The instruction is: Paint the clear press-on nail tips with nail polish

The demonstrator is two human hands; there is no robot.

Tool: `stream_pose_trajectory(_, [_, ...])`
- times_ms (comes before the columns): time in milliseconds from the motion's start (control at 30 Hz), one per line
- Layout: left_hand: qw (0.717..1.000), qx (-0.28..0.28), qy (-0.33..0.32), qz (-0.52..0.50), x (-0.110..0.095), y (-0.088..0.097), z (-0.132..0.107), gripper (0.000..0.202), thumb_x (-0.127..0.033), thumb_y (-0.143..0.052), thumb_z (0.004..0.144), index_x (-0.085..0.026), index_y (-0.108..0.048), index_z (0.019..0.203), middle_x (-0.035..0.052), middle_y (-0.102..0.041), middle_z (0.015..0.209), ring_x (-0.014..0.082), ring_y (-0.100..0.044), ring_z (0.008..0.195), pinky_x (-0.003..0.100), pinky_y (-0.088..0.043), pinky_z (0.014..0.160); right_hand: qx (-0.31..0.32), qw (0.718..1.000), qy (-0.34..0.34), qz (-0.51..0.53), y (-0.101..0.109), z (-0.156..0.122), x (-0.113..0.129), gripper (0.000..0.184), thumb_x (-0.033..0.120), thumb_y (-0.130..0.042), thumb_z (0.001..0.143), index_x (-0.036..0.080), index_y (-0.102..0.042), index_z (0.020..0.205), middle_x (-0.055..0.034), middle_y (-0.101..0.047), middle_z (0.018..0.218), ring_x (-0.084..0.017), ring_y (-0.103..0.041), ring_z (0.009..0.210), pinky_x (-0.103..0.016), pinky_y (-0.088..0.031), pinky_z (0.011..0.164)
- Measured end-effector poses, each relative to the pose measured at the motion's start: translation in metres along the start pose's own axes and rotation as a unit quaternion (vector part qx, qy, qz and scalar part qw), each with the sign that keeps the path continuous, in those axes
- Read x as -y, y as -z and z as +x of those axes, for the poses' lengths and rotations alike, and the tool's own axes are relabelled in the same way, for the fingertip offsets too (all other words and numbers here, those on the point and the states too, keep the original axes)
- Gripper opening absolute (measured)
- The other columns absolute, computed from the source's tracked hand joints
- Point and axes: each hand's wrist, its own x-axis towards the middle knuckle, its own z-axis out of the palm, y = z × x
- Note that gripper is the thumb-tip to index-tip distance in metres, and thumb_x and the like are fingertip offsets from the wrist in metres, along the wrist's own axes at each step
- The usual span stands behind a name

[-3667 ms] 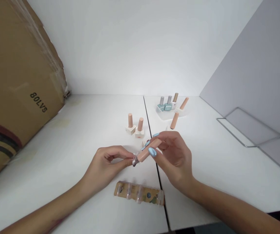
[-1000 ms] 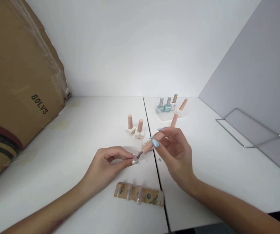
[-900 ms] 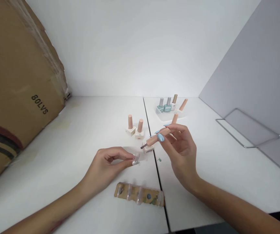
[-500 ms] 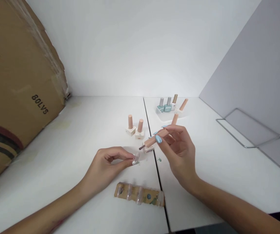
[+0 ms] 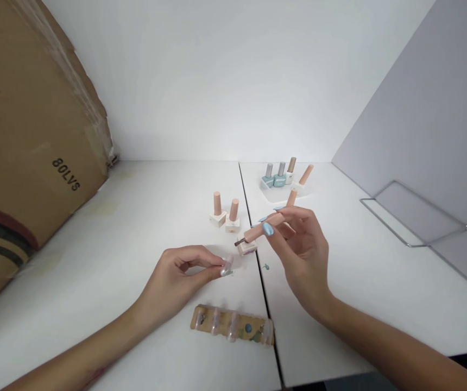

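While the left hand (image 5: 176, 277) pinches a clear false nail (image 5: 227, 266) between thumb and fingertips, the right hand (image 5: 298, 250) grips a peach polish brush (image 5: 263, 228) in its fingers, just above a square polish bottle (image 5: 246, 247).

The right hand (image 5: 301, 255) has lifted the round peach nail polish brush (image 5: 263, 228) away from the clear plastic nail tip (image 5: 227, 266) in the left hand (image 5: 178, 274). A small square white bottle (image 5: 246, 247) now shows below the brush. A tiny blue-green spot (image 5: 265, 266) on the white bench (image 5: 107, 260) also shows, I think.
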Motion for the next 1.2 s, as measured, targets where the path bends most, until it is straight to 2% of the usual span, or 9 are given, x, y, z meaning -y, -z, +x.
stream_pose_trajectory(67, [1.0, 0.001, -0.002, 0.001, -0.0016, 0.0, -0.0002, 0.007, -0.025, -0.075, 0.076, -0.024, -0.076, 0.069, 0.0002, -0.077, 0.075, 0.0166, -0.07, 0.074, 0.026, -0.058, 0.073, 0.009, 1.0, 0.019, 0.001, 0.0, -0.0015, 0.0007, 0.02, 0.013, -0.062, 0.087, 0.026, -0.054, 0.1, 0.0032, -0.064, 0.074, -0.015, -0.069, 0.078, -0.033, -0.056, 0.071])
stream_pose_trajectory(200, [1.0, 0.009, -0.007, 0.007, -0.0031, 0.0, -0.0004, 0.01, -0.022, -0.072, 0.079, -0.024, -0.077, 0.071, 0.0, -0.077, 0.074, 0.0164, -0.07, 0.073, 0.026, -0.057, 0.073, 0.086, 0.996, 0.033, 0.006, -0.0002, -0.0086, -0.002, 0.026, 0.012, -0.066, 0.084, 0.026, -0.057, 0.104, -0.0003, -0.066, 0.086, -0.015, -0.067, 0.085, -0.033, -0.057, 0.074])
stream_pose_trajectory(367, [1.0, 0.0, -0.003, 0.012, 0.001, 0.0002, -0.0003, 0.007, -0.027, -0.074, 0.077, -0.024, -0.077, 0.071, 0.0012, -0.077, 0.076, 0.018, -0.071, 0.075, 0.028, -0.058, 0.073, 0.032, 0.999, -0.008, 0.0, -0.0004, -0.0035, -0.0021, 0.021, 0.014, -0.062, 0.088, 0.026, -0.053, 0.102, 0.0035, -0.066, 0.076, -0.015, -0.07, 0.075, -0.035, -0.056, 0.074])
stream_pose_trajectory(467, [1.0, -0.003, 0.0, 0.009, 0.0015, 0.0008, -0.0002, 0.007, -0.027, -0.075, 0.076, -0.024, -0.076, 0.069, 0.0008, -0.077, 0.076, 0.0176, -0.071, 0.075, 0.027, -0.058, 0.073, 0.003, 1.0, 0.001, -0.001, -0.0004, -0.0007, 0.0006, 0.02, 0.013, -0.061, 0.088, 0.026, -0.052, 0.101, 0.0045, -0.066, 0.073, -0.015, -0.07, 0.075, -0.034, -0.055, 0.074])
stream_pose_trajectory(667, [1.0, 0.014, -0.009, 0.01, -0.0024, 0.0005, -0.0004, 0.01, -0.023, -0.071, 0.08, -0.025, -0.077, 0.071, -0.0006, -0.077, 0.073, 0.0157, -0.07, 0.072, 0.025, -0.057, 0.072, 0.095, 0.995, 0.034, 0.02, -0.0008, -0.0086, -0.0026, 0.03, 0.009, -0.067, 0.083, 0.027, -0.057, 0.105, 0.001, -0.067, 0.084, -0.014, -0.067, 0.085, -0.032, -0.057, 0.074])
stream_pose_trajectory(833, [1.0, -0.003, -0.012, 0.02, 0.0013, -0.0002, 0.0, 0.008, -0.026, -0.073, 0.077, -0.023, -0.076, 0.071, 0.0021, -0.078, 0.076, 0.0191, -0.071, 0.074, 0.029, -0.059, 0.072, 0.036, 0.999, -0.017, 0.002, -0.0002, -0.0033, -0.0027, 0.021, 0.014, -0.063, 0.087, 0.026, -0.054, 0.102, 0.0037, -0.068, 0.077, -0.013, -0.069, 0.075, -0.033, -0.055, 0.073])
stream_pose_trajectory(967, [1.0, -0.002, -0.013, 0.019, 0.0036, 0.0009, 0.0007, 0.008, -0.028, -0.074, 0.077, -0.024, -0.076, 0.07, 0.0019, -0.078, 0.077, 0.0193, -0.072, 0.075, 0.03, -0.059, 0.073, 0.006, 1.0, -0.005, 0.002, 0.0002, -0.001, 0.0006, 0.02, 0.015, -0.063, 0.087, 0.027, -0.053, 0.1, 0.0036, -0.067, 0.075, -0.015, -0.069, 0.076, -0.034, -0.056, 0.072])
stream_pose_trajectory(1133, [1.0, 0.009, -0.01, 0.016, 0.0006, 0.0014, 0.0009, 0.009, -0.024, -0.072, 0.079, -0.025, -0.077, 0.072, -0.0003, -0.077, 0.075, 0.0169, -0.071, 0.073, 0.027, -0.057, 0.072, 0.081, 0.996, 0.026, 0.019, 0.0004, -0.0077, -0.002, 0.027, 0.01, -0.066, 0.083, 0.025, -0.058, 0.103, 0.0004, -0.067, 0.084, -0.014, -0.067, 0.082, -0.033, -0.057, 0.073])
stream_pose_trajectory(1200, [1.0, 0.009, -0.004, 0.012, 0.0002, 0.0009, 0.0007, 0.009, -0.023, -0.072, 0.079, -0.025, -0.077, 0.072, -0.0004, -0.077, 0.075, 0.0163, -0.07, 0.074, 0.026, -0.057, 0.072, 0.077, 0.997, 0.02, 0.014, 0.0005, -0.0069, -0.0032, 0.027, 0.009, -0.066, 0.083, 0.025, -0.057, 0.103, 0.0011, -0.067, 0.084, -0.013, -0.067, 0.081, -0.033, -0.057, 0.075])
